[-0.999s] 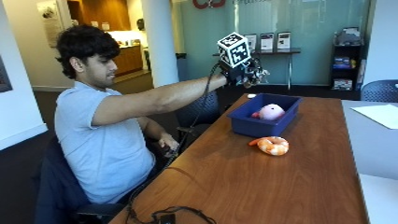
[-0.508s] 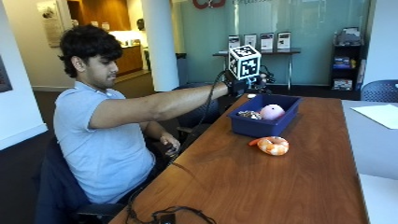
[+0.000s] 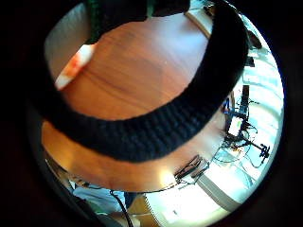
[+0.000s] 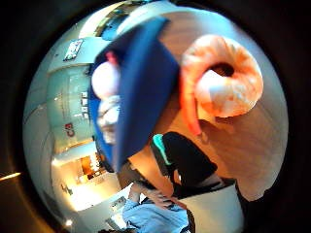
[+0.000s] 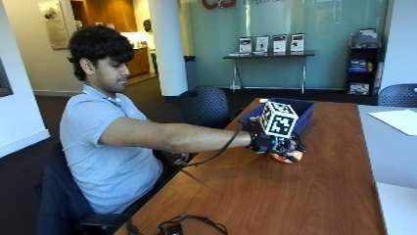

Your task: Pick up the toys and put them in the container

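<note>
Legible writing is scarce: in the right thumb side palm view, red characters on the teal wall (image 4: pixel 65 109) beyond the counter read roughly "C3" — the rest is cut off — and in the outside view the framed leaflets (image 5: pixel 270 44) on a far side table are too small to read. The person's gloved right hand (image 5: pixel 273 142) reaches out over the wooden counter (image 5: pixel 273 196) and sits directly above the orange shrimp toy (image 5: pixel 287 157), of which only a small orange edge shows beneath the glove in that view. The thumb side palm view shows the whole toy (image 4: pixel 221 82) lying curled on the wood just beside the blue container (image 4: pixel 141 92), not inside it. How far the grip is open cannot be told: the outside view hides the fingers, and the little finger side palm view is mostly blocked by a black strap, with only a sliver of the toy (image 3: pixel 73 66) visible past it. The container (image 5: pixel 306 110) stands on the counter just beyond the hand; the thumb side view shows a pale pink toy (image 4: pixel 104 77) inside it, with a second whitish item below it that cannot be made out.
</note>
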`<state>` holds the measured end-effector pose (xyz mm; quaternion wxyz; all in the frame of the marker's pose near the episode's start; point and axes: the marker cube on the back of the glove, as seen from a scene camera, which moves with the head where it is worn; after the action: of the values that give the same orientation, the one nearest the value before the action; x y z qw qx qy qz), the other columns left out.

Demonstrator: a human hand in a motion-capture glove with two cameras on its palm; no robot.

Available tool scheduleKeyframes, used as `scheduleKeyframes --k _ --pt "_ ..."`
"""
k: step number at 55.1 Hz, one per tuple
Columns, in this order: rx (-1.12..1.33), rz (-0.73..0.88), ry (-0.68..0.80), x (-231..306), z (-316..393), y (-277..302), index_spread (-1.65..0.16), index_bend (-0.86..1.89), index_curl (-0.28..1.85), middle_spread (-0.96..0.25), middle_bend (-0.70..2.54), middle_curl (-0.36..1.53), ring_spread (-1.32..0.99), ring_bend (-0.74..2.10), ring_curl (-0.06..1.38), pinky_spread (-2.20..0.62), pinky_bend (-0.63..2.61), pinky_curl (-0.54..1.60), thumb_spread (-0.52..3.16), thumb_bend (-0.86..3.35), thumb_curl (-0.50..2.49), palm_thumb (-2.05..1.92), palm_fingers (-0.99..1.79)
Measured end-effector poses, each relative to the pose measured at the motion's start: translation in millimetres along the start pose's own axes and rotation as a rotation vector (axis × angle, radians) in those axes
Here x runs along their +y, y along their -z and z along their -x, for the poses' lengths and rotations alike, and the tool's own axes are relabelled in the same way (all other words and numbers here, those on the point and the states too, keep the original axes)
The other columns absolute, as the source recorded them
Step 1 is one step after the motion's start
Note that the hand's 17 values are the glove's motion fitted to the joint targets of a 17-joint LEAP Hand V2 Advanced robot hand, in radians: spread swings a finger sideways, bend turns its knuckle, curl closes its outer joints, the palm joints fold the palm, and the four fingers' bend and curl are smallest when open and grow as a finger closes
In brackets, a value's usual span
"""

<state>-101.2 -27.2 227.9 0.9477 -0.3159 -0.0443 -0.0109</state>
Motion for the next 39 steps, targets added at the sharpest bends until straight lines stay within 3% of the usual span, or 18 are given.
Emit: scheduleKeyframes --k 8,15,24,29,39 --pt "0.078 0.022 -0.016 -19.4 6.5 -28.4 -0.26 0.06 0.28 -0.01 0.16 0.28 -0.02 0.14 0.17 0.07 0.86 0.36 1.33 -0.03 0.22 -0.04 -0.27" --pt "0.066 -0.075 -0.004 -25.8 4.4 -32.1 -0.24 0.04 0.22 0.00 0.17 0.28 -0.05 0.24 0.20 0.06 0.82 0.35 1.32 -0.03 0.23 -0.04 -0.21" --pt "0.098 -0.180 -0.004 -22.2 -7.1 -30.7 -0.23 0.13 0.19 -0.01 0.33 0.34 -0.13 0.73 0.33 0.02 0.58 0.27 1.59 0.11 0.25 0.14 0.24" --pt "0.099 -0.236 0.000 -14.6 -19.5 -25.2 -0.23 0.07 0.15 -0.03 0.33 0.36 -0.21 0.99 0.42 -0.19 0.82 0.32 1.69 0.23 0.29 0.28 0.58" --pt "-0.038 -0.388 -0.025 -0.9 -17.9 26.8 -0.20 0.15 0.17 -0.04 0.41 0.45 -0.26 1.18 0.55 -0.32 0.96 0.42 1.63 0.45 0.41 0.57 0.64"
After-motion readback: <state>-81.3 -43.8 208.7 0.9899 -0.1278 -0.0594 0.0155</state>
